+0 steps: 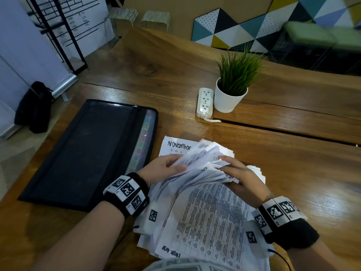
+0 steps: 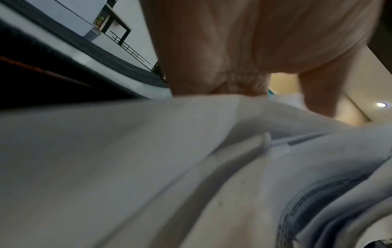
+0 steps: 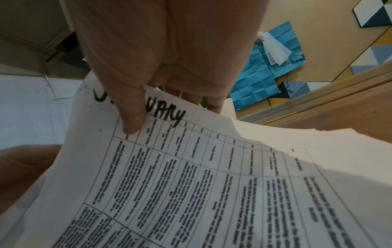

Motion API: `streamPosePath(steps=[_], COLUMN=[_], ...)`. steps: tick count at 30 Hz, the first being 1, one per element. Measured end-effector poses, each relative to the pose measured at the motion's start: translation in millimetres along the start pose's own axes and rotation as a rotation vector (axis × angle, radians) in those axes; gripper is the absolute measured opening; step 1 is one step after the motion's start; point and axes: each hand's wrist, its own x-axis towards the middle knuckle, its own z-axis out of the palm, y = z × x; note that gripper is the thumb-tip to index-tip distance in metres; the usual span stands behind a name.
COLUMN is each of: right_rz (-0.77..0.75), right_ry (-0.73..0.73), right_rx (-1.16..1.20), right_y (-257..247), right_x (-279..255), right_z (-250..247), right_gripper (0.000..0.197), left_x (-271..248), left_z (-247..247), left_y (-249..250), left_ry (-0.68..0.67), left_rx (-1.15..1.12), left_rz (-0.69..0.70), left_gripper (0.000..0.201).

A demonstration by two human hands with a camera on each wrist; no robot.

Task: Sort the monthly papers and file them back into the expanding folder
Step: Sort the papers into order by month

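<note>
A thick stack of printed monthly papers (image 1: 207, 218) lies on the wooden table in front of me, fanned at its far end. My left hand (image 1: 166, 166) grips the lifted far edges of several sheets on the left side. My right hand (image 1: 233, 173) pinches the top edge of a sheet, thumb on top; in the right wrist view that sheet (image 3: 212, 176) is headed "January" and carries a table of text. A sheet headed "November" (image 1: 178, 146) lies flat beyond the stack. The black expanding folder (image 1: 86, 151) lies flat to the left, its coloured tabs (image 1: 141, 145) showing at its right edge.
A white potted plant (image 1: 231, 94) and a white power strip (image 1: 204, 102) stand at the table's middle, beyond the papers. A slot in the tabletop (image 1: 283, 132) runs to the right of them. A black bag (image 1: 35, 108) sits on the floor at the left.
</note>
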Motion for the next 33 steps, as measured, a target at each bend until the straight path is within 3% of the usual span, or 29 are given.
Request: streamPosePath(steps=[2,6,11,15,16,18,20,21,24,27,29,33], right_rz=[-0.022,-0.032,-0.031,0.023,0.047,0.076,0.072,0.071,0.069,0.048,0.032,0.056], right_ry=[0.0,0.003,0.004,-0.026,-0.037,-0.051,-0.048,-0.049,-0.054,-0.061,-0.067,-0.077], right_rx=[0.007,0.032,0.037,0.009,0.007,-0.006,-0.02,-0.02,0.006,0.022,0.025,0.018], right_y=[2.1,2.8,1.0,-1.8,-2.8,-4.0,-3.8,-3.7,-4.3,-6.2,-7.1,-7.0], right_x=[-0.4,-1.3,-1.0,-1.0,-1.0,-0.5,0.2,0.3,1.9,3.6,3.5,5.1], right_z=[0.3,0.7,0.1,-1.9,-2.4,-3.6,-4.0,-4.1,-4.5,-5.8,-6.5,-5.6], right_gripper=[0.036,0.032,0.033,0.039,0.04,0.038,0.036,0.036,0.039,0.041,0.042,0.042], left_x=[2.0,3.6,12.2,6.0,4.1,3.7,-2.5,-3.7,-4.4,0.2,3.6,6.3], left_z=[0.4,-2.5,-7.5,-4.4,-3.7,-1.5,3.4,5.1,6.6,4.4,3.4,4.5], left_y=[1.3,-2.1,-12.9,-7.6,-6.6,-8.4,-0.1,1.6,5.7,4.1,1.3,-0.4], left_ry=[0.14,0.297,0.316,0.293,0.274,0.222,0.135,0.09,0.063,0.102,0.187,0.286], left_rx=[-0.003,-0.041,-0.034,0.038,0.057,0.072,0.097,0.113,0.253,0.311,0.308,0.19], left_rz=[0.037,0.034,0.009,0.142,0.18,0.206,0.13,0.099,0.128,0.19,0.163,0.127], left_gripper=[0.023,0.028,0.015,0.065,0.066,0.045,0.015,0.012,0.025,0.009,0.025,0.038])
